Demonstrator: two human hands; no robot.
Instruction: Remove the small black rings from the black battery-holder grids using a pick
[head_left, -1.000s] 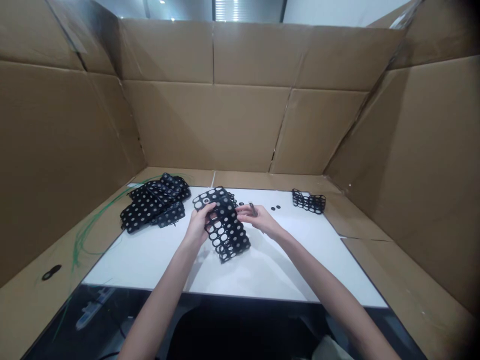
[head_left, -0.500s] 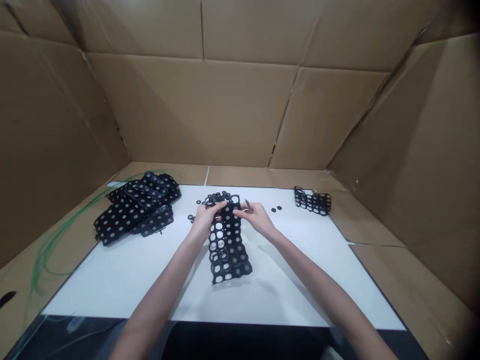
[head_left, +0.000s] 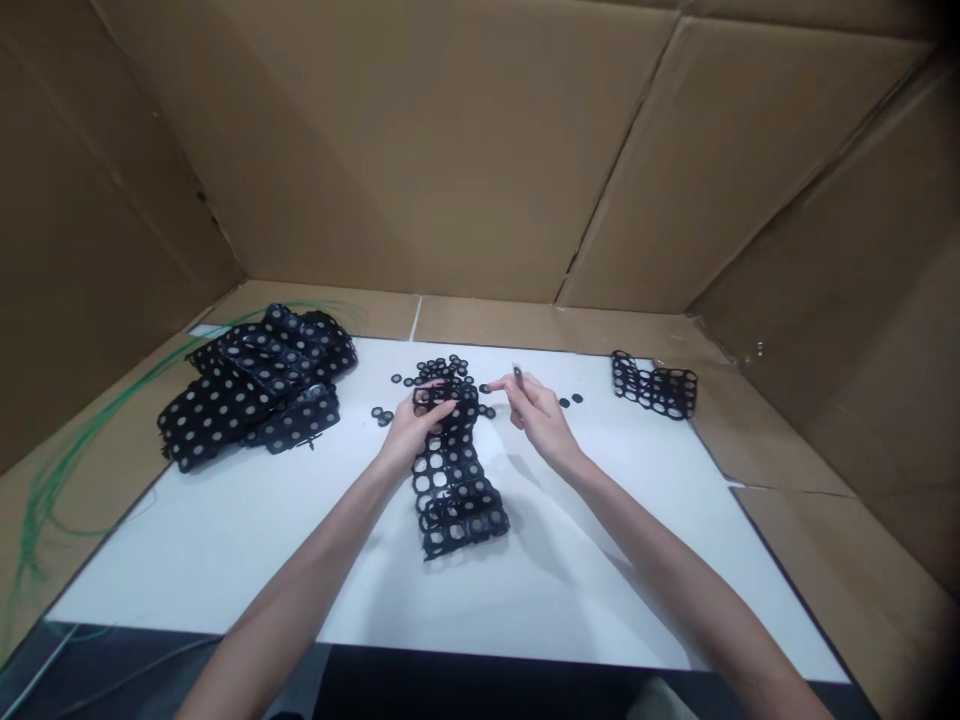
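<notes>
Left hand (head_left: pixel 417 430) curled and pressed onto the top end of a black plastic cell-holder lattice (head_left: pixel 453 490), long axis running toward 6 o'clock on the bench (head_left: pixel 637 600); right hand (head_left: pixel 541 420) apart at 3 o'clock, pinching a slim metal tool (head_left: pixel 517 376).

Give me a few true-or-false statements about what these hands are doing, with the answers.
1. The left hand holds a black plastic lattice strip. True.
2. The right hand holds that strip too. False: it is apart from the strip, pinching a slim metal tool.
3. Loose black rings lie near the top of the strip. True.
4. The surrounding walls are white tile. False: they are brown cardboard.
5. A green wire lies left of the white board. True.
</notes>
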